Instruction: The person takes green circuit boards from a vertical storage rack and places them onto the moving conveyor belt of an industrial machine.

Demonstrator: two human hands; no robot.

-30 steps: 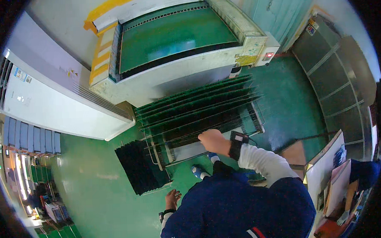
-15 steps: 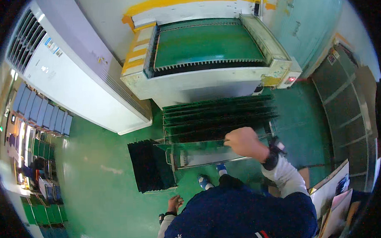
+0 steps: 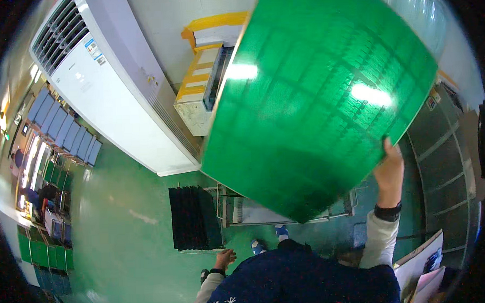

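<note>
A large glossy green circuit board panel (image 3: 310,111) is held up, tilted, in front of me, with a faint grid pattern on its face. My right hand (image 3: 390,170) is closed on its lower right edge, thumb over the face. The panel hides most of the machine (image 3: 194,102) with yellow tape on its side and most of a metal rack (image 3: 271,222) on the floor below. My left hand (image 3: 225,258) hangs low by my body, holding nothing, fingers loosely apart, near a rack of dark upright panels (image 3: 194,217).
A tall white air conditioner (image 3: 118,97) stands at the left of the machine. Grey shelving (image 3: 443,160) lines the right side, with leaning boards (image 3: 420,263) close by on my right. Farther left are more racks with green panels (image 3: 43,252).
My right hand, which was over the rack with its fingers closed, has moved up and right and now holds the panel aloft. The panel now covers the machine. My left hand has barely moved.
</note>
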